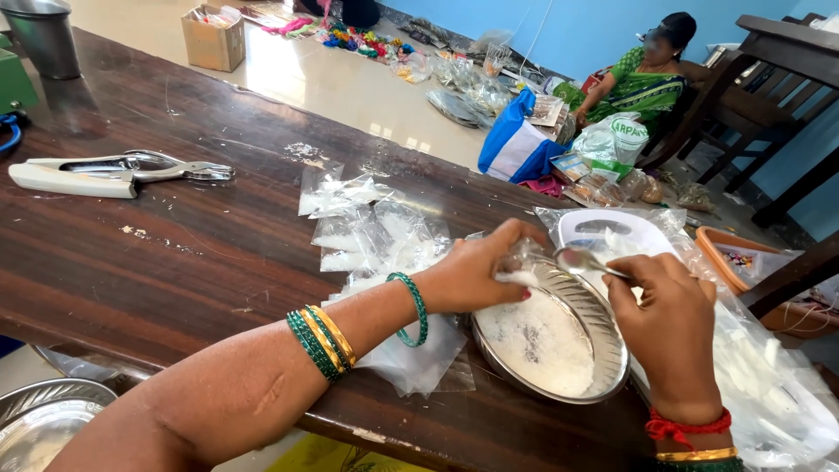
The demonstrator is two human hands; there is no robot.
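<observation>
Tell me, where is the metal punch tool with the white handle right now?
The punch tool lies on the wooden table at the far left of the head view, beyond the small clear packets and well away from both hands.

Left hand (476,275) pinched shut; right hand (669,328) apparently curled closed.

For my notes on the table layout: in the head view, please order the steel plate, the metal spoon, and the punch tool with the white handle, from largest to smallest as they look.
1. Steel plate, clearly largest.
2. Punch tool, long but thin; it lies farther from the camera, so its true size is unsure.
3. Metal spoon, partly hidden in the right hand.
</observation>
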